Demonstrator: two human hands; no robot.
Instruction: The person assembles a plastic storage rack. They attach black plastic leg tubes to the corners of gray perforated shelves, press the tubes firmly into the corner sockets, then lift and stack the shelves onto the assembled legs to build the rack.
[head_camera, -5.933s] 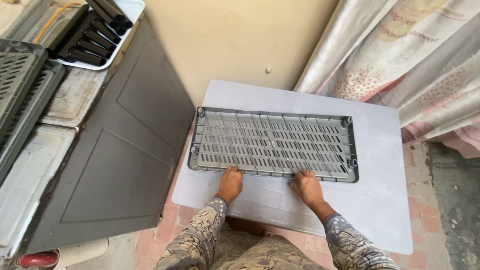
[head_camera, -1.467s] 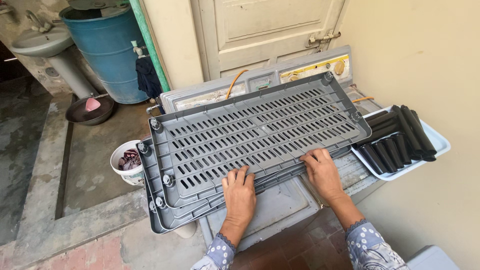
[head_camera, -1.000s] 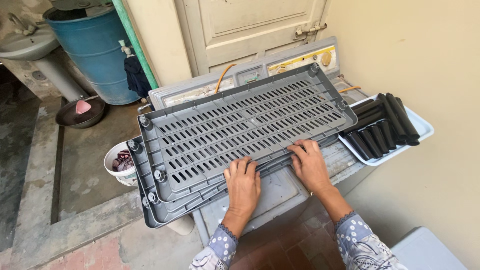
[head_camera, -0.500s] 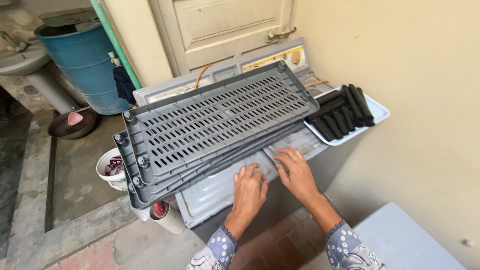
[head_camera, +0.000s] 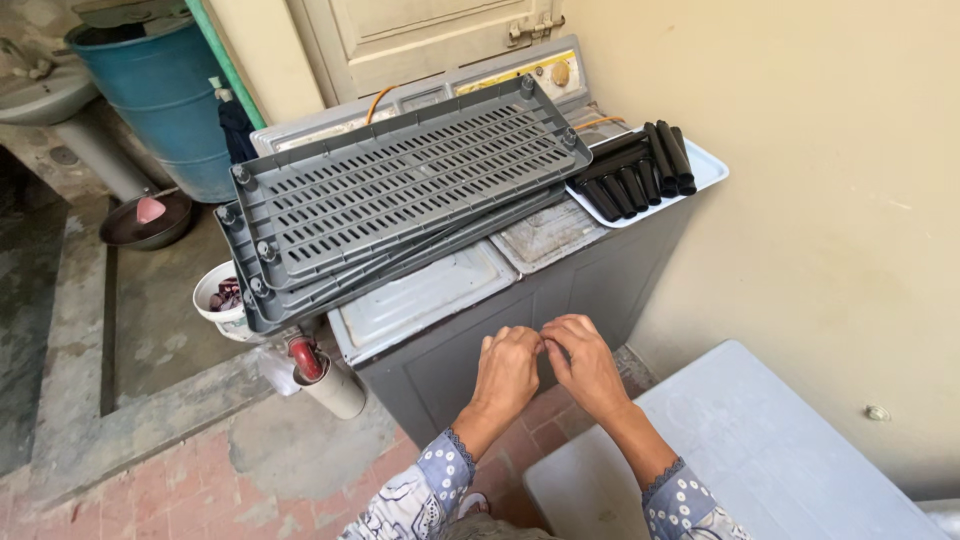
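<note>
A stack of grey slotted plastic shelf panels (head_camera: 400, 195) lies on top of a grey washing machine (head_camera: 440, 300). My left hand (head_camera: 507, 368) and my right hand (head_camera: 583, 362) hover side by side in front of the machine, below the panels and apart from them. Their fingertips meet, fingers loosely curled, and I see nothing held in either. Both sleeves have a blue floral print.
A white tray (head_camera: 705, 170) with several black tubes (head_camera: 640, 170) rests on the machine's right end. A pale blue table (head_camera: 760, 450) stands at the lower right. A blue barrel (head_camera: 165, 95), a pan (head_camera: 145, 220), a white bucket (head_camera: 220, 295) and a door (head_camera: 430, 35) lie beyond.
My hands have let go of the grey panel on the stack and drawn back towards me, coming together in front of the machine. The view has shifted right, showing more of the pale blue table.
</note>
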